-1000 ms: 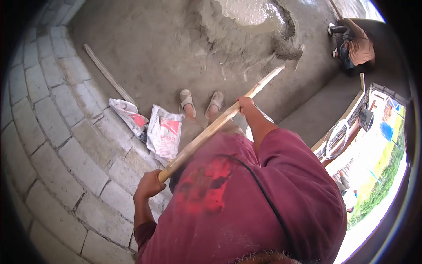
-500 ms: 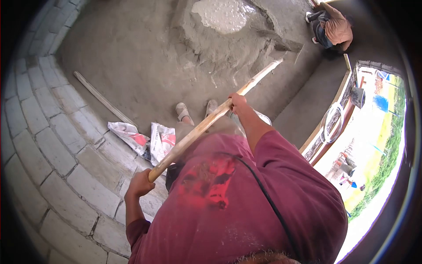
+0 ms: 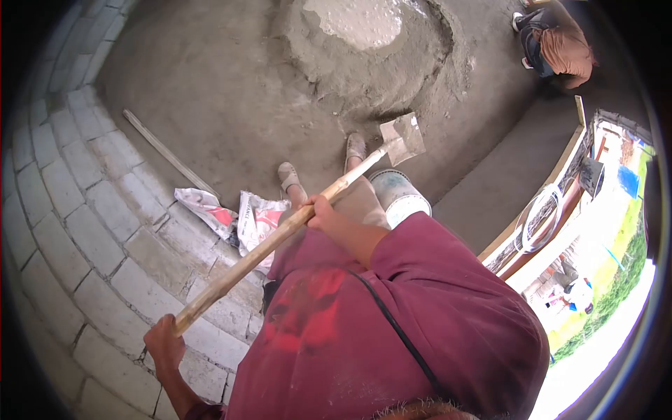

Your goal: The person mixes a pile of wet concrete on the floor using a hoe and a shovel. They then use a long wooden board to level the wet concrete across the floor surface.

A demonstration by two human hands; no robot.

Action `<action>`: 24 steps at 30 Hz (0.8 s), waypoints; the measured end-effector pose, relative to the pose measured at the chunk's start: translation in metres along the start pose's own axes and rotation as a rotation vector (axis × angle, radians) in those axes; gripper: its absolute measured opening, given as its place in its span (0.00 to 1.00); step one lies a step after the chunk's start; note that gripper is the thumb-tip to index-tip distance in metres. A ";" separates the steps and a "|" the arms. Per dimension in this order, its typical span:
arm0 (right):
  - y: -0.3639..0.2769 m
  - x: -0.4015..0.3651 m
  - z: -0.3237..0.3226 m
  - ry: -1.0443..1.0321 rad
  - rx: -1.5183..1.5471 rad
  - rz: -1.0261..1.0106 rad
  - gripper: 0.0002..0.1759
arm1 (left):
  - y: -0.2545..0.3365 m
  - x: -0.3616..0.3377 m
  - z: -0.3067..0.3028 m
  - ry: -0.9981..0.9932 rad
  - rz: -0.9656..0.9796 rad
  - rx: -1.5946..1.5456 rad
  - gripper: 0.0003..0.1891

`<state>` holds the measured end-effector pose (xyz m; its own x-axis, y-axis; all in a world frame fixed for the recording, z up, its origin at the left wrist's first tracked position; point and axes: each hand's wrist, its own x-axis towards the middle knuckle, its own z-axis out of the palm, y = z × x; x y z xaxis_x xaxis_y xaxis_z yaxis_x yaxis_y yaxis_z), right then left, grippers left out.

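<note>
A shovel [image 3: 245, 264] with a long wooden handle slants across the front of my body. My left hand [image 3: 165, 341] is wrapped round the handle's butt end at lower left. Farther up the shaft, my right hand [image 3: 320, 212] grips it near my legs. The square, mortar-smeared blade lies just beyond my right foot, by the near edge of a grey mortar mound [image 3: 329, 80]. A pale wet pool [image 3: 357, 21] fills the mound's middle. Close to the blade stands a white bucket [image 3: 399, 189], partly hidden by my shirt.
Torn bags [image 3: 260, 218] lie by the block wall [image 3: 105, 231] on the left, near a thin wooden strip [image 3: 168, 154]. A bent-over person [image 3: 563, 49] is at upper right. On the right, a coiled white hose [image 3: 542, 217] hangs at an opening.
The shovel has drawn back toward me and to lower left, its blade out of the mound's edge. Both my hands moved left with it. The bucket shows more fully.
</note>
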<state>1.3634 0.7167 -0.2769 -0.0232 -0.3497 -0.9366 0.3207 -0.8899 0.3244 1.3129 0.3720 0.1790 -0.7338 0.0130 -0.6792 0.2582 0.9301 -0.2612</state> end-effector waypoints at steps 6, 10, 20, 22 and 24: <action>-0.063 0.007 -0.007 -0.049 0.059 0.001 0.12 | 0.071 0.020 -0.008 0.004 -0.001 0.013 0.09; -0.155 0.015 -0.028 0.134 0.033 -0.144 0.14 | 0.131 0.057 0.006 0.011 0.054 -0.091 0.08; -0.238 -0.024 -0.053 0.392 -0.273 -0.323 0.14 | 0.185 0.066 0.080 -0.300 -0.021 -0.380 0.13; -0.246 -0.043 -0.046 0.400 -0.390 -0.403 0.15 | 0.190 0.070 0.085 -0.339 -0.017 -0.421 0.13; -0.261 -0.054 -0.033 0.445 -0.552 -0.466 0.17 | 0.193 0.069 0.091 -0.361 0.004 -0.507 0.15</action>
<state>1.3124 0.9776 -0.3153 0.0704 0.2681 -0.9608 0.7896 -0.6035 -0.1106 1.3695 0.5188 0.0191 -0.4520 -0.0252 -0.8916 -0.1351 0.9900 0.0406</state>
